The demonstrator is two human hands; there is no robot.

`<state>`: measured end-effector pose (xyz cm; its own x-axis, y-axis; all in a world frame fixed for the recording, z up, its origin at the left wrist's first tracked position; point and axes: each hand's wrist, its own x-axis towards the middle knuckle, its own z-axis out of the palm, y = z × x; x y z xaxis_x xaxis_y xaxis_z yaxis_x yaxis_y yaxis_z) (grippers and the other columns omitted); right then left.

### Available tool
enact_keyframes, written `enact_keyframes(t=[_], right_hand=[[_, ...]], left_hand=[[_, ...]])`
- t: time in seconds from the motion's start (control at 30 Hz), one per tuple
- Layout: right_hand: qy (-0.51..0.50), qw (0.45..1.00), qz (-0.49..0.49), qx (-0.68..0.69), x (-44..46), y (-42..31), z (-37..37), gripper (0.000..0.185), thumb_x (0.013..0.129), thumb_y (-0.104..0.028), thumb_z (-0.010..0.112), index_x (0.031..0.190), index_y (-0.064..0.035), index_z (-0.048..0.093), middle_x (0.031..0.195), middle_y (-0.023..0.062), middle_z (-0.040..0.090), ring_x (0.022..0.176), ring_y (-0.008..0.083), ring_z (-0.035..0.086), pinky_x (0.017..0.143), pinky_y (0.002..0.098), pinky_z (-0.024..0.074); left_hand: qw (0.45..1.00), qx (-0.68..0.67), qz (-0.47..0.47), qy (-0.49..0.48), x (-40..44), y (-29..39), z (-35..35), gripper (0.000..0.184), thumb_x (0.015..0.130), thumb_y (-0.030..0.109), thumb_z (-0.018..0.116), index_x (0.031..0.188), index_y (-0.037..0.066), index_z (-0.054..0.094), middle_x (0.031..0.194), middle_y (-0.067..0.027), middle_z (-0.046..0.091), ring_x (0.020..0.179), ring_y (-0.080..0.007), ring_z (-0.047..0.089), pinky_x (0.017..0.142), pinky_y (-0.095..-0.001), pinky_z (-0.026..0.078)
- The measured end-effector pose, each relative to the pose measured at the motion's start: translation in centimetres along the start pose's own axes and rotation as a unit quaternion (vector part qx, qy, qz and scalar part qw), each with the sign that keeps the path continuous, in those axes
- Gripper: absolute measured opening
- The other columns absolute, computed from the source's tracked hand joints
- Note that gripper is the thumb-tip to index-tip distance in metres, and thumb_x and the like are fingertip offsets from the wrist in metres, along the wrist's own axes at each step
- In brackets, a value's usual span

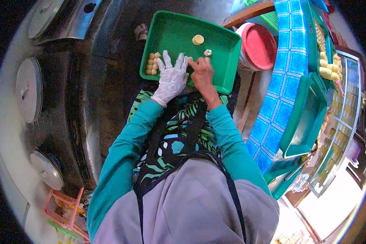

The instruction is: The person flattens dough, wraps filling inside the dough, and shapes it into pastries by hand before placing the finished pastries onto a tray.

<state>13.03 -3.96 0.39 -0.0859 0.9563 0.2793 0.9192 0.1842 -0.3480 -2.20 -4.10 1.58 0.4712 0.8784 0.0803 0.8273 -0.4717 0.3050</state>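
Observation:
A green tray [168, 36] rests over my lap. My left hand [171, 79], in a thin white glove, is over the tray with its fingers spread. Beside it, my bare right hand [202, 75] has its fingers curled together close to the glove's fingertips; what they hold, if anything, is hidden. Several small round dough balls [152, 64] sit in rows at the tray's left end, next to my left hand. Beyond my right hand lie a small crumbly pale lump [208, 53] and a pale yellow disc-shaped piece [197, 40].
A bucket with a red lid [259, 46] stands right of the tray. Further right is a table with a blue tiled cloth [274, 93], holding another green tray [303, 118] and pale rolled pieces [327, 71]. Dark metal equipment [53, 97] with round lids lines the left.

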Motion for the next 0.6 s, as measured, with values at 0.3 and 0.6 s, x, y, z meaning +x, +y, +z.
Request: enact_keyframes(t=[0.3,0.6], right_hand=[[-0.064,0.996,-0.038,-0.044,5.5,0.1,0.2,0.011,0.069,-0.015,0.066,0.077,-0.0108,0.073,0.091,0.0131,0.055,0.093,0.0325,0.051,0.074,0.0453,0.0453],[-0.083,0.994,0.018,0.071,3.5,0.1,1.7,0.018,0.071,-0.007,0.061,0.078,-0.0160,0.075,0.092,0.0143,0.057,0.095,0.0339,0.052,0.074,0.0452,0.0468]], left_hand=[[0.984,-0.122,0.012,0.126,-3.0,-1.1,0.6,0.042,0.071,0.008,0.065,0.111,0.000,0.059,0.111,-0.0151,0.061,0.110,-0.0334,0.055,0.105,-0.0475,0.037],[0.978,-0.153,0.022,0.136,-3.1,-1.6,1.4,0.044,0.072,0.009,0.065,0.114,0.001,0.058,0.114,-0.0147,0.061,0.116,-0.0334,0.054,0.107,-0.0503,0.036]])
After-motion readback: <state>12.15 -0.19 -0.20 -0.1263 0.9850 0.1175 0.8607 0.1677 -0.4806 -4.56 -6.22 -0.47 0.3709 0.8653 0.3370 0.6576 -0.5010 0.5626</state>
